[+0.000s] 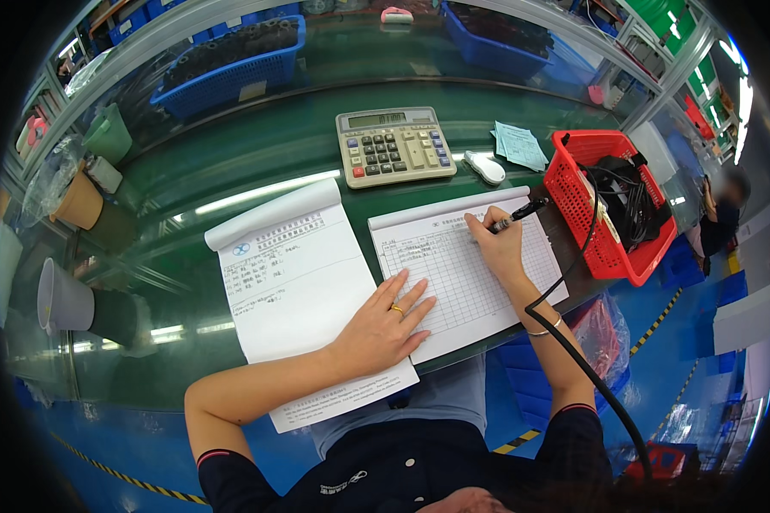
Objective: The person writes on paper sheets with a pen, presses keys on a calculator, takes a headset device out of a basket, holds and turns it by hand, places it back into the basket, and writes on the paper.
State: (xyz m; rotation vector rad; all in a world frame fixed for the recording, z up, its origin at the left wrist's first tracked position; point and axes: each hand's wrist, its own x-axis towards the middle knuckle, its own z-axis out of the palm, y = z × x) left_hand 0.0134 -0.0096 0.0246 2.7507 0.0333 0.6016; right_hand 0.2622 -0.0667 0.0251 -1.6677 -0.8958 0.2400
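Note:
My right hand [498, 246] grips a black pen [519, 216], its tip hidden by the fingers near the top of a gridded form pad [462, 299]. Handwriting fills the form's upper rows. My left hand [385, 323] lies flat with fingers spread, palm on the white notepad [304, 316] and fingertips reaching the form's left edge. Several handwritten lines cover the notepad's upper part, and its lower end hangs past the table's front edge. Beyond the form stand a beige calculator [395, 147] and a small white oval object [485, 168].
A red basket [612, 205] with black cables stands right of the form; a dark cable [586, 368] crosses in front of my right arm. Pale blue slips [519, 146] lie behind. At left are a grey cup [64, 295] and a tan bin [80, 195]. Blue baskets [231, 68] line the back.

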